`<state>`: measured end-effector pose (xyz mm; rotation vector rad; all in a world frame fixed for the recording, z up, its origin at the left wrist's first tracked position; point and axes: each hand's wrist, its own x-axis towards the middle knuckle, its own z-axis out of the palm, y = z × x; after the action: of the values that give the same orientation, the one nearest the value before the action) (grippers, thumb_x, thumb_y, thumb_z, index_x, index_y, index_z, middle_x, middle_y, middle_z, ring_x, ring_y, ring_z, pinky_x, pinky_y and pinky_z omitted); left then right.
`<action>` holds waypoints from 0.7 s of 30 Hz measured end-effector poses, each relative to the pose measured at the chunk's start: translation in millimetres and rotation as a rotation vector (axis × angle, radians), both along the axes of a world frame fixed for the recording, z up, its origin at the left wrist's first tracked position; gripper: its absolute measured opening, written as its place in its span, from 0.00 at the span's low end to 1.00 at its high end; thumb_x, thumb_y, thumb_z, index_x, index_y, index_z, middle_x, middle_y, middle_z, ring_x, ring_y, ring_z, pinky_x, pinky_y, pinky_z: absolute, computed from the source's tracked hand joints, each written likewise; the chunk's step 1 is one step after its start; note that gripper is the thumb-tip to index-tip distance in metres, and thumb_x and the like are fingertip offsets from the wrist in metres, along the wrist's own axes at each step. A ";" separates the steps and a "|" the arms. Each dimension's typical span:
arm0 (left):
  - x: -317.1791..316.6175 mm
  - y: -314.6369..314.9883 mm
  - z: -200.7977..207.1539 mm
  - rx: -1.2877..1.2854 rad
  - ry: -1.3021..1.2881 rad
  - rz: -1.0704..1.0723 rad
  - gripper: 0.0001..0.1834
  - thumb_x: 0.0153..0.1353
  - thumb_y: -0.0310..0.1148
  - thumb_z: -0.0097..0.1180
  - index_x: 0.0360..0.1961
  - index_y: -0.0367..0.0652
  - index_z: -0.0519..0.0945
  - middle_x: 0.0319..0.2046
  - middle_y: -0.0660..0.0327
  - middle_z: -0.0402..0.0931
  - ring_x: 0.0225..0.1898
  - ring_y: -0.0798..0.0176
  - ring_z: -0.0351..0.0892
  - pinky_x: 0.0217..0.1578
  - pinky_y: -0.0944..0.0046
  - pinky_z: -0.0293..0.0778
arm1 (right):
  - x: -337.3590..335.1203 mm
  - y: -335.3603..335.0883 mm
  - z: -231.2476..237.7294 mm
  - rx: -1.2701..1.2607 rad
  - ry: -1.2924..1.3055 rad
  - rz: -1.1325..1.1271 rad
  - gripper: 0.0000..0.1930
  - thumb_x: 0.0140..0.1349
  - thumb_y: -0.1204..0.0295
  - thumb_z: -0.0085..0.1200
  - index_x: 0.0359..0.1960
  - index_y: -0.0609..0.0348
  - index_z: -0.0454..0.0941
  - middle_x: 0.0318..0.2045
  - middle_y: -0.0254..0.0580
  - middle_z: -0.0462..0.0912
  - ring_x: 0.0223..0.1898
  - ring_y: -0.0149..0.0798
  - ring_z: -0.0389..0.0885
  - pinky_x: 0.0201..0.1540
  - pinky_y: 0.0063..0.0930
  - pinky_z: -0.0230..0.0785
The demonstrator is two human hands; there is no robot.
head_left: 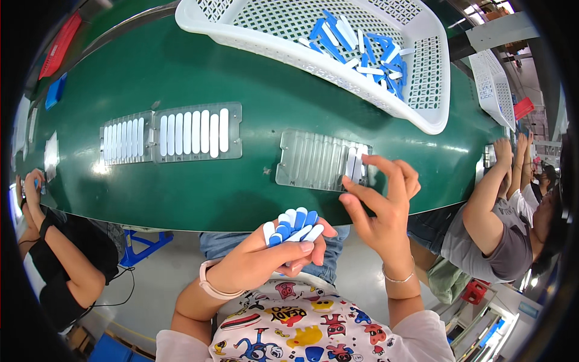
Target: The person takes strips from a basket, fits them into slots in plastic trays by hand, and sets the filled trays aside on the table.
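Note:
My left hand (265, 256) is closed around a bunch of small blue and white rounded strips (292, 224), in front of the table's near edge. My right hand (386, 202) is over the right end of a clear slotted plastic tray (297, 158). Its index and middle fingertips touch near the ends of white strips (351, 161) lying in the tray's slots, while the thumb stands apart. The other slots toward the tray's left end hold nothing. Farther left, a clear hinged tray (235, 148) lies unfolded, with white strips (188, 134) side by side in both halves.
A white perforated basket (433, 66) with a heap of blue and white strips stands at the far side of the green table (151, 193). One co-worker's hand (33, 181) is at the left edge; another's arm (491, 175) reaches in at the right. A blue stool (142, 244) stands below.

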<state>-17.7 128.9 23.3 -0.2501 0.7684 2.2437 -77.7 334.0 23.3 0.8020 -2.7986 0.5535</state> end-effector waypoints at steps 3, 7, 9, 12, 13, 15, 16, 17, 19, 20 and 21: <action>0.4 0.2 0.0 0.004 0.003 -0.029 0.16 0.63 0.29 0.44 0.51 0.36 0.69 0.31 0.63 0.71 0.24 0.78 0.59 0.24 0.76 0.56 | -6.0 -7.4 11.3 -0.273 -0.108 0.052 0.12 0.45 0.66 0.64 0.33 0.52 0.83 0.43 0.35 0.75 0.43 0.42 0.67 0.47 0.34 0.55; 2.2 -0.7 1.8 -0.053 0.054 -0.064 0.16 0.66 0.34 0.43 0.50 0.36 0.70 0.29 0.65 0.71 0.23 0.78 0.58 0.23 0.76 0.56 | -10.8 -25.2 20.1 -0.538 -0.591 0.274 0.09 0.45 0.73 0.64 0.30 0.54 0.82 0.32 0.38 0.79 0.34 0.36 0.72 0.40 0.28 0.61; 4.4 -0.1 1.5 -0.120 0.078 -0.042 0.16 0.67 0.35 0.42 0.50 0.36 0.70 0.28 0.66 0.70 0.23 0.79 0.58 0.23 0.77 0.56 | -12.0 -28.6 20.6 -0.590 -0.628 0.287 0.07 0.47 0.76 0.63 0.30 0.57 0.82 0.28 0.39 0.79 0.32 0.35 0.75 0.39 0.27 0.64; 1.7 -0.6 2.8 -0.192 0.048 0.006 0.17 0.68 0.38 0.42 0.50 0.37 0.71 0.27 0.67 0.70 0.23 0.79 0.57 0.23 0.77 0.55 | -9.3 -26.2 21.6 -0.727 -0.781 0.106 0.05 0.49 0.79 0.61 0.29 0.60 0.81 0.28 0.40 0.80 0.31 0.35 0.77 0.37 0.25 0.67; 0.7 -0.7 2.8 -0.199 -0.005 0.030 0.17 0.68 0.38 0.42 0.50 0.37 0.71 0.27 0.67 0.70 0.22 0.79 0.57 0.22 0.77 0.55 | -9.6 -23.8 20.5 -0.739 -0.702 0.083 0.05 0.49 0.80 0.60 0.29 0.61 0.81 0.28 0.41 0.80 0.30 0.35 0.77 0.36 0.24 0.68; -0.2 -1.5 -0.7 -0.203 -0.020 0.029 0.17 0.68 0.38 0.42 0.51 0.38 0.71 0.26 0.67 0.70 0.22 0.79 0.56 0.21 0.76 0.54 | -10.8 -20.5 17.3 -0.746 -0.625 0.058 0.04 0.50 0.81 0.59 0.29 0.62 0.80 0.28 0.42 0.81 0.30 0.35 0.78 0.35 0.23 0.69; -0.5 -1.6 -2.7 -0.196 -0.014 0.033 0.17 0.68 0.38 0.42 0.51 0.37 0.71 0.26 0.66 0.70 0.22 0.79 0.56 0.21 0.76 0.53 | -12.0 -19.6 14.8 -0.809 -0.522 0.011 0.05 0.50 0.82 0.59 0.29 0.63 0.80 0.28 0.43 0.81 0.30 0.35 0.78 0.35 0.23 0.69; -0.9 -1.7 -4.2 -0.189 -0.007 0.037 0.17 0.68 0.38 0.42 0.51 0.37 0.71 0.26 0.66 0.70 0.22 0.79 0.56 0.20 0.76 0.53 | -13.3 -18.1 11.8 -0.870 -0.417 -0.035 0.05 0.50 0.82 0.58 0.30 0.63 0.80 0.27 0.43 0.81 0.29 0.35 0.78 0.34 0.23 0.69; -2.7 -2.7 -3.1 -0.148 -0.027 0.038 0.17 0.67 0.36 0.42 0.51 0.37 0.71 0.26 0.66 0.70 0.22 0.79 0.57 0.20 0.77 0.52 | -17.1 -13.5 5.3 -0.732 -0.271 -0.085 0.06 0.48 0.81 0.60 0.29 0.60 0.80 0.32 0.40 0.81 0.34 0.38 0.77 0.38 0.27 0.67; -3.4 -3.4 -2.7 -0.110 -0.045 0.041 0.17 0.66 0.34 0.43 0.51 0.36 0.71 0.27 0.65 0.70 0.22 0.79 0.57 0.20 0.77 0.52 | -20.6 -13.6 1.8 -0.439 -0.023 -0.050 0.07 0.46 0.80 0.62 0.29 0.58 0.80 0.35 0.38 0.80 0.38 0.39 0.76 0.41 0.29 0.64; -3.8 -4.5 -4.1 -0.110 -0.047 0.043 0.17 0.66 0.34 0.43 0.51 0.36 0.71 0.27 0.65 0.70 0.22 0.79 0.57 0.20 0.77 0.52 | -22.9 -13.5 -3.4 -0.145 0.220 -0.010 0.09 0.44 0.79 0.63 0.29 0.56 0.80 0.38 0.35 0.80 0.42 0.40 0.74 0.43 0.31 0.61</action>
<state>-21.5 124.4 19.2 -0.3739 0.8705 2.2306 -100.6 320.5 19.9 0.7679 -2.5295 0.6182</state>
